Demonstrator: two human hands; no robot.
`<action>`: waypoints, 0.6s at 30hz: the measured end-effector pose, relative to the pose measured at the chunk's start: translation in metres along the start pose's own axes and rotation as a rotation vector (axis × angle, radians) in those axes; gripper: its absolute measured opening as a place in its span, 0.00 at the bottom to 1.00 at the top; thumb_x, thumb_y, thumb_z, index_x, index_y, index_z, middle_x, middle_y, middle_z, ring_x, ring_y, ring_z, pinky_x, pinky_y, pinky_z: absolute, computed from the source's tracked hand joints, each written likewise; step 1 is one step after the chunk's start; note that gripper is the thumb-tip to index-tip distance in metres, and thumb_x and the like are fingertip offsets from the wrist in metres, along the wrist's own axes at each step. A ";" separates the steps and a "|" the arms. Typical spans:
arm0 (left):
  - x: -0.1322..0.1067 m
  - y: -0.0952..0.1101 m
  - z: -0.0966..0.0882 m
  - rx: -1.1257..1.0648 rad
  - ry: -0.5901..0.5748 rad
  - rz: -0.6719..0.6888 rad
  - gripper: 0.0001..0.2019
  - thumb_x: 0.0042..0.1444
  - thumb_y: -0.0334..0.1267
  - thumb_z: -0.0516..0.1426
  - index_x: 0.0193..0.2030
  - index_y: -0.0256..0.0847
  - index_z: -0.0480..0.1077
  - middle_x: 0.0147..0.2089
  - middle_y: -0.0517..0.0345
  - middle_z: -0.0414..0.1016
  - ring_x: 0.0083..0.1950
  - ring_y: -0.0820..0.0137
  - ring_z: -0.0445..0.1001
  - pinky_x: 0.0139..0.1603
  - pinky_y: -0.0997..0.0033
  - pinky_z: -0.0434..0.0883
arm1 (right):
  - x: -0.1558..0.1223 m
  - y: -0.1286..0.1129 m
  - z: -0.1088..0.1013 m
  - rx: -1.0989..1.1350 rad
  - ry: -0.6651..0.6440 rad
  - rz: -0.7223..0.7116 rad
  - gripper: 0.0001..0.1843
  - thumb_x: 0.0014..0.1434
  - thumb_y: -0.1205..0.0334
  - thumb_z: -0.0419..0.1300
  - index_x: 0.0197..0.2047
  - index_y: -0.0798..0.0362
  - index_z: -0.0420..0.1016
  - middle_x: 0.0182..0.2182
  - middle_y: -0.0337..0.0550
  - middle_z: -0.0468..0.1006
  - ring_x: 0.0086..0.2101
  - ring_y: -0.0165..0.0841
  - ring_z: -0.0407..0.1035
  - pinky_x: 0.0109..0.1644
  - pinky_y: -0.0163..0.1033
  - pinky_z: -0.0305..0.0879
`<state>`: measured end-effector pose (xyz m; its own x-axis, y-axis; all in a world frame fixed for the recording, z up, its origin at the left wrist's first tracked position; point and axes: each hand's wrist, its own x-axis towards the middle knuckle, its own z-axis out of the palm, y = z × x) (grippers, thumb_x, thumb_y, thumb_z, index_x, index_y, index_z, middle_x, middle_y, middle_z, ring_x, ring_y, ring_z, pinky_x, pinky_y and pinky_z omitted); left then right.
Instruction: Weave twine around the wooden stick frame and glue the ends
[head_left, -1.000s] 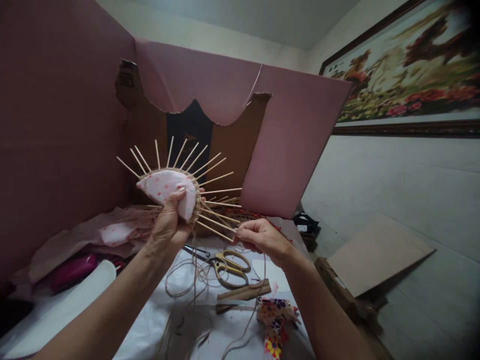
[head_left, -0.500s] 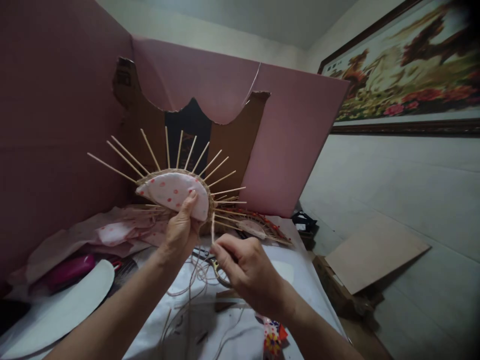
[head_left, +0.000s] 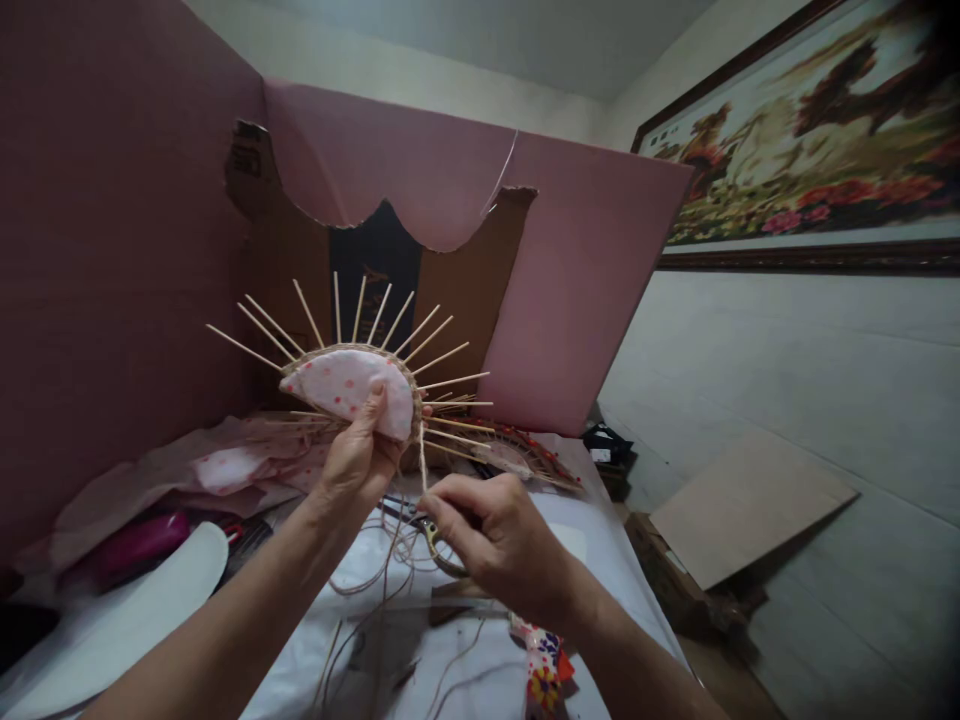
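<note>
My left hand [head_left: 364, 435] grips a half-round piece covered in white cloth with red dots [head_left: 330, 385], its thumb pressed on the front. Thin wooden sticks [head_left: 361, 308] fan out from the curved edge, where twine is woven along the rim. My right hand [head_left: 480, 525] pinches a length of twine [head_left: 423, 460] that runs taut down from the right end of the piece. Just behind the right fingers lie scissors [head_left: 433, 545], partly covered, and loose loops of twine [head_left: 364, 580] spread over the white table.
Another stick-fan piece with a red edge [head_left: 517, 455] lies behind. Dotted cloth [head_left: 232, 465], a magenta object [head_left: 142, 540] and a white curved sheet [head_left: 142, 620] are on the left. Cut cardboard [head_left: 465, 290] leans against the pink panel [head_left: 570, 270]. Flowered fabric [head_left: 544, 675] lies at front.
The half-round piece has turned slightly and its left side has shifted right and down. The twine between the piece and my right hand looks a little longer; the pinch stays.
</note>
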<state>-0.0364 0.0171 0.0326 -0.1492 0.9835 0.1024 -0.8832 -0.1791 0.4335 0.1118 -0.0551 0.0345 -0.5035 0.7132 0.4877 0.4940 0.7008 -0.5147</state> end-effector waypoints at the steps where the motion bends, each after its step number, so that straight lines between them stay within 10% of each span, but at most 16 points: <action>1: 0.002 0.003 0.000 0.003 0.001 -0.011 0.08 0.59 0.29 0.55 0.43 0.34 0.73 0.32 0.54 0.80 0.30 0.72 0.79 0.37 0.73 0.78 | 0.000 0.002 -0.006 -0.014 0.024 0.017 0.15 0.63 0.61 0.52 0.29 0.54 0.75 0.20 0.36 0.71 0.22 0.26 0.60 0.28 0.33 0.53; 9: 0.003 0.020 0.004 0.006 -0.001 -0.043 0.10 0.63 0.33 0.51 0.45 0.36 0.71 0.34 0.50 0.80 0.33 0.67 0.80 0.34 0.71 0.79 | 0.001 0.014 -0.034 -0.150 0.286 0.114 0.16 0.63 0.56 0.55 0.27 0.54 0.74 0.19 0.35 0.69 0.21 0.26 0.59 0.29 0.34 0.53; 18: -0.003 0.027 0.007 0.024 -0.038 -0.115 0.14 0.64 0.35 0.49 0.52 0.34 0.69 0.37 0.48 0.80 0.32 0.67 0.80 0.29 0.72 0.78 | 0.012 0.043 -0.025 0.155 0.142 0.236 0.14 0.60 0.58 0.55 0.25 0.55 0.72 0.20 0.33 0.63 0.23 0.25 0.55 0.26 0.32 0.50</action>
<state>-0.0568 0.0090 0.0509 -0.0298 0.9960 0.0846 -0.8827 -0.0660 0.4653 0.1446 -0.0165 0.0357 -0.2785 0.8587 0.4303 0.4661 0.5126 -0.7212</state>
